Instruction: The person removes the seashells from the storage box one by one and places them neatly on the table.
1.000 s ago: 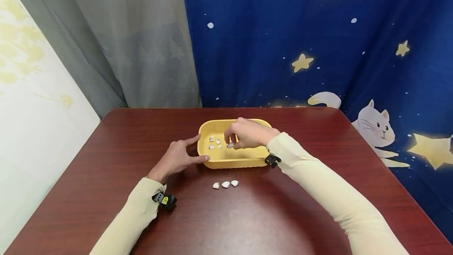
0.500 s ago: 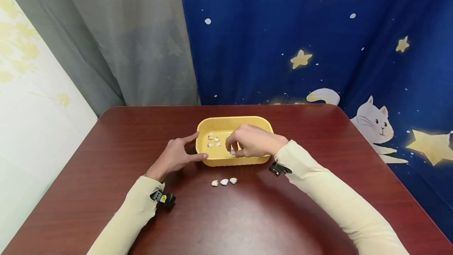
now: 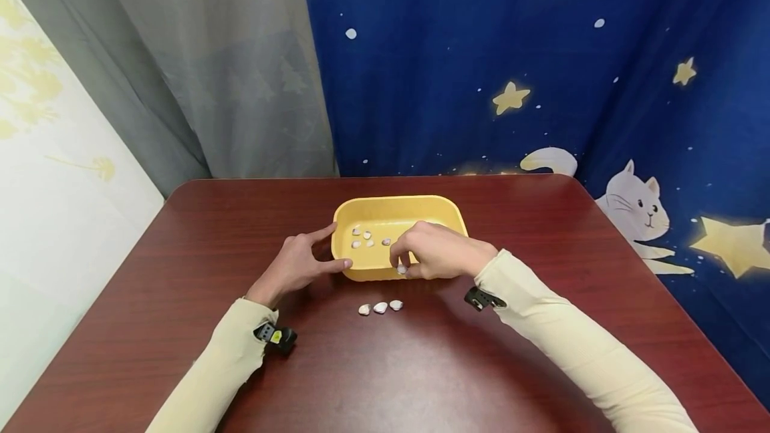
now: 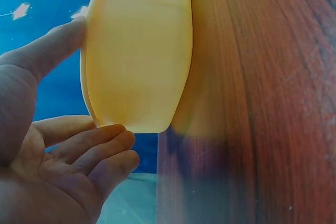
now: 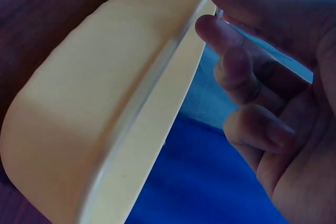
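Observation:
A yellow plastic tub (image 3: 400, 206) stands on the table, with several small whitish seashells (image 3: 356, 244) spread over its floor. My left hand (image 3: 299, 264) holds the tub's left end, thumb at the near corner and index finger at the far one. In the left wrist view, the other fingers (image 4: 113, 153) lie against the tub's end. My right hand (image 3: 442, 250) pinches one seashell (image 3: 402, 269) between thumb and fingertips, over the tub's near rim. Only a sliver of that held shell (image 5: 219, 12) shows in the right wrist view. Three more seashells (image 3: 380, 308) lie in a row before the tub.
The dark red-brown wooden table (image 3: 240, 219) has a rounded far edge. Behind it hang a grey curtain (image 3: 240, 85) and a blue star-patterned curtain (image 3: 421, 85). A white wall (image 3: 60, 252) rises at the left.
My right hand has lifted a seashell from the tub floor and brought it toward me to the near rim. The left hand stays on the tub. The head view has shifted slightly.

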